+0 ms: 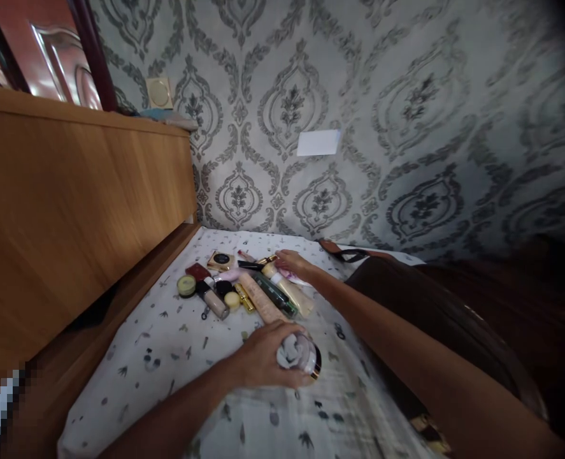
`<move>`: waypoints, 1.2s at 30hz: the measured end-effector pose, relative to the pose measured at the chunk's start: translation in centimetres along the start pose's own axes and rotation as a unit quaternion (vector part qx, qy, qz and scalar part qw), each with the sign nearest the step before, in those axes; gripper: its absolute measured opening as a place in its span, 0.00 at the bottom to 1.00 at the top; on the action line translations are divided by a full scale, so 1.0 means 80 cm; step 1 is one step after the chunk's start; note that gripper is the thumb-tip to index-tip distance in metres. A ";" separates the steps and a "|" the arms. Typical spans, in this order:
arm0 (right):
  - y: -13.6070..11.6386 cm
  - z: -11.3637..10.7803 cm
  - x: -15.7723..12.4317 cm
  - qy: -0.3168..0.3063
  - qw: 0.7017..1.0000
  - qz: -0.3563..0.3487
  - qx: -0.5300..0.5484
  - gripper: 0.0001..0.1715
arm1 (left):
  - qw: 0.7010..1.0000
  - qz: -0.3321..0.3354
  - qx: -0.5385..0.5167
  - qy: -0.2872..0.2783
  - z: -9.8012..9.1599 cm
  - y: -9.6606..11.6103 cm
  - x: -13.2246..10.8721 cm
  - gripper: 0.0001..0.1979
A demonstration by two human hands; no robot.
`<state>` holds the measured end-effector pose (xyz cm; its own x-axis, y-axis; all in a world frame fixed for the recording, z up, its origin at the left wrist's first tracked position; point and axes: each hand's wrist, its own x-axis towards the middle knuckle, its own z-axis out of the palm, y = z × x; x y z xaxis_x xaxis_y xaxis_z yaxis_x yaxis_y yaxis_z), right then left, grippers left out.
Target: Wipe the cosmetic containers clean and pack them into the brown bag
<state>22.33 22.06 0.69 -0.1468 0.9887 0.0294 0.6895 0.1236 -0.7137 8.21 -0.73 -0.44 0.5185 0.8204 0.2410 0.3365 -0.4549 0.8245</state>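
Note:
My left hand [263, 357] is closed round a small round jar [304, 354] with a pale patterned lid and a dark, gold-edged rim, held just above the white patterned bedsheet [167, 357]. My right hand [292, 262] reaches further out, fingers curled over the far end of a pile of cosmetics [244, 287]: tubes, small pots, a gold compact and slim bottles lying side by side. Whether the right fingers grip anything is hidden.
A wooden headboard [72, 210] runs along the left, with a lower wooden ledge [134, 287] beside the bed. A grey damask-papered wall [358, 127] stands behind. A dark brown bag [406, 306] with a strap lies to the right under my right arm.

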 end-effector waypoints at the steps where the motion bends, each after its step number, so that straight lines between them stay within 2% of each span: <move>1: 0.002 -0.001 -0.006 0.014 1.000 0.011 0.012 0.19 | 1.000 -0.001 -0.002 0.000 0.000 -0.001 0.000 0.36; 6: 0.021 -0.001 -0.060 0.113 0.989 0.092 0.039 0.20 | 1.000 0.012 -0.007 0.015 0.003 -0.009 -0.003 0.36; 9: 0.027 0.004 -0.088 0.125 0.982 0.106 0.092 0.19 | 1.000 0.019 -0.003 0.023 0.006 -0.012 -0.004 0.35; 12: 0.022 0.003 -0.098 0.106 0.975 0.075 0.183 0.18 | 0.999 0.023 -0.007 0.024 0.008 -0.015 -0.004 0.35; 17: 0.009 -0.008 -0.117 0.100 0.943 0.007 0.317 0.21 | 0.998 0.014 -0.052 0.034 0.005 -0.015 -0.007 0.33; 20: 0.010 -0.006 -0.158 0.105 0.926 -0.042 0.360 0.22 | 0.991 -0.007 -0.124 0.056 -0.001 -0.010 -0.009 0.32; 22: 0.012 0.000 -0.194 0.096 0.918 -0.071 0.378 0.24 | 0.982 -0.022 -0.159 0.096 -0.005 -0.005 -0.011 0.31; 24: 0.012 0.008 -0.231 0.077 0.914 -0.086 0.389 0.26 | 0.974 -0.029 -0.171 0.144 -0.007 -0.001 -0.012 0.30; 26: 0.012 0.016 -0.261 0.034 0.907 -0.090 0.409 0.27 | 0.970 -0.027 -0.178 0.166 -0.006 0.001 -0.013 0.32; 28: 0.013 0.023 -0.280 -0.046 0.873 -0.075 0.480 0.29 | 0.971 -0.020 -0.173 0.162 -0.003 0.001 -0.014 0.34; 30: 0.014 0.026 -0.291 -0.115 0.814 -0.044 0.568 0.29 | 0.977 -0.016 -0.151 0.152 0.001 0.002 -0.015 0.36; 32: 0.015 0.025 -0.295 -0.144 0.769 -0.021 0.623 0.28 | 0.981 -0.018 -0.119 0.153 0.005 0.003 -0.015 0.37; 36: 0.016 0.018 -0.299 -0.182 0.732 -0.022 0.656 0.23 | 0.985 0.007 -0.048 0.165 0.010 0.005 -0.014 0.38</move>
<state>25.65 -1.58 -1.94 -0.4931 0.8683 0.0538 -0.5616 -0.2704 -0.7820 8.39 -2.11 -0.81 0.2332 0.8895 0.3929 0.2473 -0.4450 0.8607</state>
